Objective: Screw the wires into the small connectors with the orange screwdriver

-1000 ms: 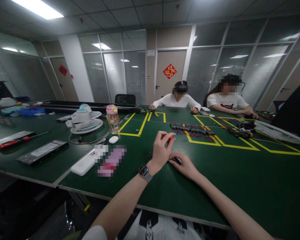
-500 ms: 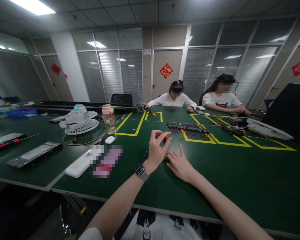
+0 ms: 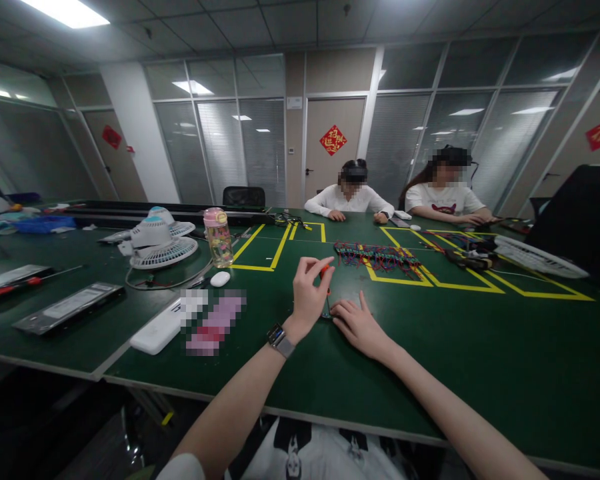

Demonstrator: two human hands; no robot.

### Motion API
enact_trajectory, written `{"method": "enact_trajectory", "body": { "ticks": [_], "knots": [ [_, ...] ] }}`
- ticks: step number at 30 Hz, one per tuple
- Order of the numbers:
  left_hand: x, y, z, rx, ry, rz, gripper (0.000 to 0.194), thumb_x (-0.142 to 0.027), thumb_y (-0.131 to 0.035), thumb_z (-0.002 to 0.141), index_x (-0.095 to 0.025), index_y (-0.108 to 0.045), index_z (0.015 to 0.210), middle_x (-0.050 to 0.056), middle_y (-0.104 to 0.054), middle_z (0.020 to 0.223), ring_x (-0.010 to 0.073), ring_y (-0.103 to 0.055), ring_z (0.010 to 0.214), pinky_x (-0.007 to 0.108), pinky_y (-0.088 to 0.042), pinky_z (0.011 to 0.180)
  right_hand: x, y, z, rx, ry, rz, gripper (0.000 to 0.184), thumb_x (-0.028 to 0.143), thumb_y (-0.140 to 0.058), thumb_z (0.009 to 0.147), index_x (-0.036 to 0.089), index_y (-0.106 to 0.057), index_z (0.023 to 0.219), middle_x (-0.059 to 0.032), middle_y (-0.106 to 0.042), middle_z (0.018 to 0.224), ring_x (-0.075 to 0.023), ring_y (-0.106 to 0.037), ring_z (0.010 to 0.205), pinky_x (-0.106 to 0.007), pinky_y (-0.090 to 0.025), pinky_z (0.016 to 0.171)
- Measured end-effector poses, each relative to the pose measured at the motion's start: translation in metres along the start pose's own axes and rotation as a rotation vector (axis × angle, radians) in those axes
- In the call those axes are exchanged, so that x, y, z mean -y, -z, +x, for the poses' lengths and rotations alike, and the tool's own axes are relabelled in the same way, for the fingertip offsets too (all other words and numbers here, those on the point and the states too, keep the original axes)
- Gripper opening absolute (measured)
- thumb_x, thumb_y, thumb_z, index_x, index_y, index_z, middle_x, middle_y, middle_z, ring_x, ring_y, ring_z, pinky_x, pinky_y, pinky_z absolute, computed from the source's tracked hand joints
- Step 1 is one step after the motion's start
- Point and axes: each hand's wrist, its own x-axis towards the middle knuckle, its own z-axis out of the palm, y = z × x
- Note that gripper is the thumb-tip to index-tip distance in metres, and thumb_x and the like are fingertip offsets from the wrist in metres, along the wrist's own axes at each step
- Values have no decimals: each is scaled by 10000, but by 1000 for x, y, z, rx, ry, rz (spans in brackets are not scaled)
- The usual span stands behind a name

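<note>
In the head view my left hand [image 3: 310,293] pinches an orange-handled screwdriver [image 3: 325,270] from above. The screwdriver stands nearly upright, its thin shaft reaching down to a small circuit board [image 3: 326,317] on the table. My right hand [image 3: 363,330] rests palm down beside the board, thumb and forefinger at its right edge and an outer finger stretched away. My left hand and wrist hide part of the board. Beyond both hands lies a row of small boards with red and blue wires [image 3: 377,257].
On the green table [image 3: 460,373], a white power bank [image 3: 155,333], a hard drive [image 3: 70,307], white fans [image 3: 163,250] and a drink bottle [image 3: 219,237] lie leftward. Yellow tape [image 3: 470,289] marks rectangles. Two people [image 3: 353,197] sit opposite. A white keyboard [image 3: 540,257] is at right.
The view has turned slightly right. My left hand has shifted a little left, showing more screwdriver shaft. My right hand's outer finger has stretched out. The person opposite has drawn one hand inward.
</note>
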Motion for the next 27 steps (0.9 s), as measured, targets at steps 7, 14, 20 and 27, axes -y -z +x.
{"method": "enact_trajectory", "body": {
  "ticks": [7, 14, 20, 27],
  "knots": [
    [-2, 1, 0, 96, -47, -29, 293, -180, -385, 941, -190, -563, 1174, 63, -576, 1022, 150, -561, 961, 290, -461, 872, -11, -8, 4, 3, -138, 255, 118, 280, -479, 889, 232, -581, 926, -44, -612, 1055, -221, -559, 1041, -655, -180, 1038],
    [-1, 1, 3, 89, -21, -68, 234, -234, -455, 928, -208, -608, 1103, 38, -535, 928, 136, -553, 857, 266, -465, 797, -12, -9, 4, -3, -159, 339, 132, 300, -516, 872, 246, -599, 959, -44, -625, 1063, -226, -565, 1044, -631, -164, 1049],
    [-5, 1, 1, 164, -28, -90, 277, -229, -380, 953, -204, -554, 1167, 61, -539, 1037, 156, -550, 963, 303, -453, 871, -13, -9, 4, -20, -174, 349, 113, 317, -551, 849, 242, -607, 911, -38, -631, 1043, -226, -577, 1024, -622, -176, 1053],
    [-3, -1, 0, 161, -23, 4, 292, -208, -358, 956, -210, -542, 1182, 57, -503, 989, 156, -526, 930, 301, -454, 855, -12, -9, 4, -8, -166, 300, 99, 288, -543, 841, 238, -584, 917, -34, -616, 1048, -222, -568, 1035, -605, -209, 1051]
  ]
}}
